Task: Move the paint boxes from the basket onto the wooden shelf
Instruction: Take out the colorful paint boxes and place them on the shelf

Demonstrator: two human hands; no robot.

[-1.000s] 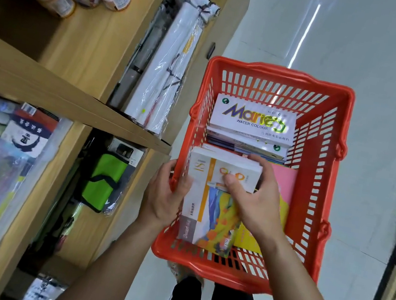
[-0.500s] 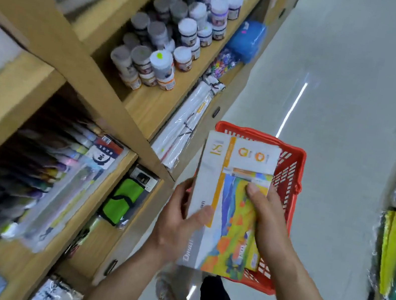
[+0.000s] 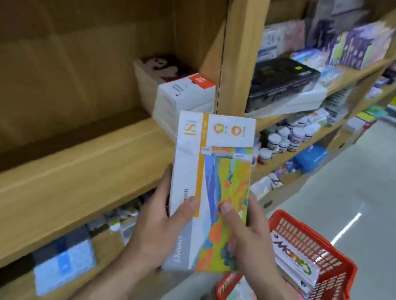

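Smooth, light wood-grain shelf (image 3: 59,178) with a matt finish; glossy printed card box (image 3: 207,194); red slotted plastic basket (image 3: 333,277); pale, polished floor (image 3: 379,208) catching a streak of light; lidded plastic jars (image 3: 281,138).

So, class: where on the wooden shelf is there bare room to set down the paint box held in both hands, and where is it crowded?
Free: the long bare board of the shelf, from the white boxes leftward. Crowded: past the upright, black boxes and jars fill the boards. The left hand and right hand hold the paint box at the shelf's front edge.
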